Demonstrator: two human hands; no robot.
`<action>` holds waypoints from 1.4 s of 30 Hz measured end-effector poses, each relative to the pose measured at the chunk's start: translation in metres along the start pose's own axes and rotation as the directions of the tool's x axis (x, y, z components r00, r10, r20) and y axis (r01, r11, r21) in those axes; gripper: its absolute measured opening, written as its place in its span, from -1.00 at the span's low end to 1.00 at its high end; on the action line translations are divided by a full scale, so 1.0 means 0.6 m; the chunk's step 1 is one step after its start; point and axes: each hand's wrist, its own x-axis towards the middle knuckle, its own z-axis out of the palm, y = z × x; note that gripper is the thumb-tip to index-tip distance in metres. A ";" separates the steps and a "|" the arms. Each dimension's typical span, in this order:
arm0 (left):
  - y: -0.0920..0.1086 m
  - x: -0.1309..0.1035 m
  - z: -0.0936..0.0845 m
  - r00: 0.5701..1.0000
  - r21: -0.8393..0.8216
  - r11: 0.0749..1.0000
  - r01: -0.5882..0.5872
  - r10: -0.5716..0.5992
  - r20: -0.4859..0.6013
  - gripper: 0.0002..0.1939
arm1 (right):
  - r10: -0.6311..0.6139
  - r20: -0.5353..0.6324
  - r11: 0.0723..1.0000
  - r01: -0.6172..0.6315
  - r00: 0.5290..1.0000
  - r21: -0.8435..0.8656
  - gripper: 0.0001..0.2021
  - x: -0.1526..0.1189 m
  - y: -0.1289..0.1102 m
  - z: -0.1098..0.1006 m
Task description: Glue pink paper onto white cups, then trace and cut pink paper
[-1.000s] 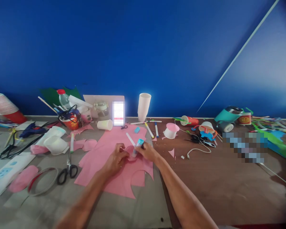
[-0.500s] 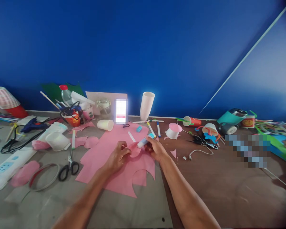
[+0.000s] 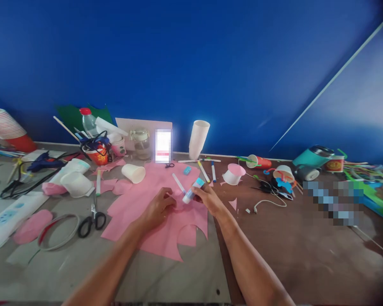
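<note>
My right hand [image 3: 207,197] is closed around a glue stick [image 3: 193,191] with a white body and a light blue end, its white end pointing down and left. My left hand [image 3: 158,208] has its fingers bent together on a small cut piece of pink paper [image 3: 179,203]. The glue stick's lower end is over this piece; whether they touch is hard to tell. Both hands are above a large sheet of pink paper [image 3: 130,212] with curved cut-outs. On that sheet lie a blue cap [image 3: 187,170] and a white stick-like marker [image 3: 178,183].
Black-handled scissors [image 3: 92,223] and a roll of tape [image 3: 59,233] lie left. A tipped white paper cup [image 3: 133,174] rests behind the left hand. Stacked cups [image 3: 198,139] stand by the wall; a pink-topped cup [image 3: 233,175] and a white cable [image 3: 274,203] are right.
The glue stick has tilted more upright, its lower end moving down toward the paper. The pink piece looks lower and flatter. The tipped cup behind has rolled left.
</note>
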 end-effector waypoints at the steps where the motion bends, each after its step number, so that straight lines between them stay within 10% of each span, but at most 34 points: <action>1: 0.000 0.001 -0.001 1.000 0.005 1.000 0.000 0.000 0.002 -0.73 | -0.042 0.052 0.993 0.047 0.998 -0.110 -0.73 -0.002 -0.002 0.002; 10: 0.008 0.008 -0.007 0.999 0.005 1.000 -0.017 0.016 0.042 -0.74 | -0.131 0.125 0.689 0.181 0.984 -0.702 -0.85 -0.016 -0.005 0.028; 42: 0.009 0.004 0.003 0.994 0.174 0.981 -0.091 0.080 0.069 -0.79 | -0.240 -0.097 0.393 0.006 0.966 -0.920 -0.72 -0.010 0.021 0.062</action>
